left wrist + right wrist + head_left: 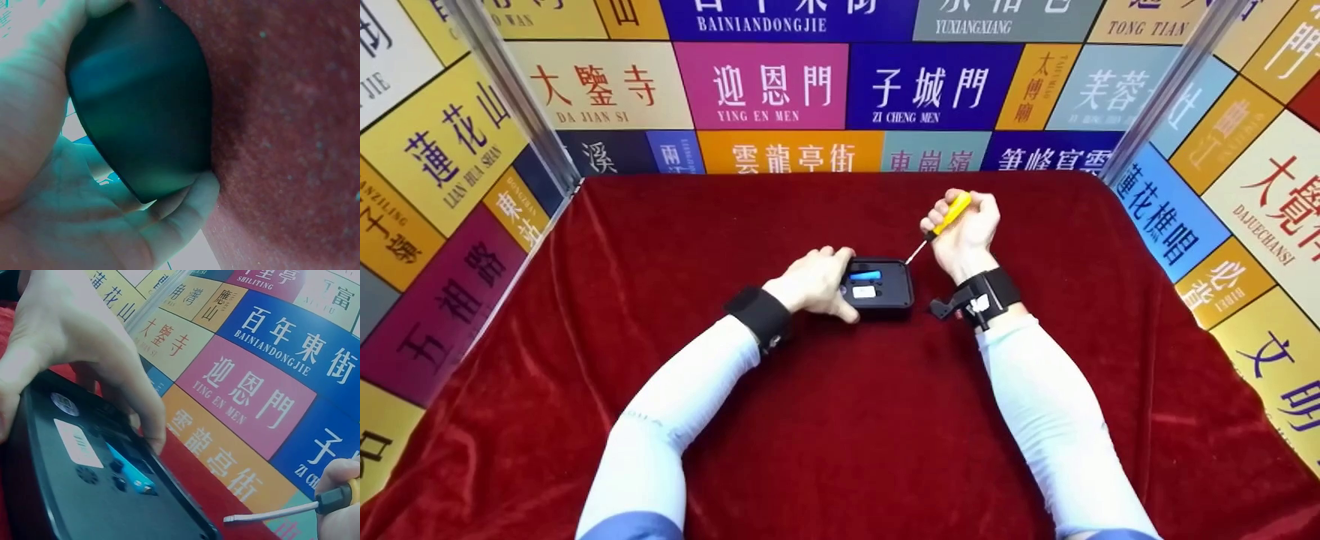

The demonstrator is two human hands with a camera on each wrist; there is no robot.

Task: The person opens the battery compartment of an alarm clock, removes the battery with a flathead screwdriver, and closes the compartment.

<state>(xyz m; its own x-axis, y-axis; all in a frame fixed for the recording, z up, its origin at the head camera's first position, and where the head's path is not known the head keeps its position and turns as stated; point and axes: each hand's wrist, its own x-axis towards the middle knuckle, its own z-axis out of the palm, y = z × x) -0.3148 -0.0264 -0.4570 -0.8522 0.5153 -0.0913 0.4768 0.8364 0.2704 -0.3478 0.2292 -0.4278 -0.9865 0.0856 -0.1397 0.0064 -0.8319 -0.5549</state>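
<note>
A black plastic box [894,294] lies on the cloth in the head view, with a white barcode label [79,442] and a narrow blue piece [133,473] in a recess on its upper face. My left hand [816,282] grips its left end, thumb on the near side and fingers on the far side. The left wrist view shows the box's dark end wall [140,112] between thumb and fingers. My right hand [971,234] holds a screwdriver [954,213] by its yellow handle. Its thin metal shaft points down-left, the tip right at the box's far right corner.
Dark red cloth [870,420] covers the table. Colourful panels with Chinese lettering [769,86] stand behind and at both sides. Clear upright edges [1170,82] rise at the back corners. Each wrist wears a black strap [990,296] over or beside a white sleeve.
</note>
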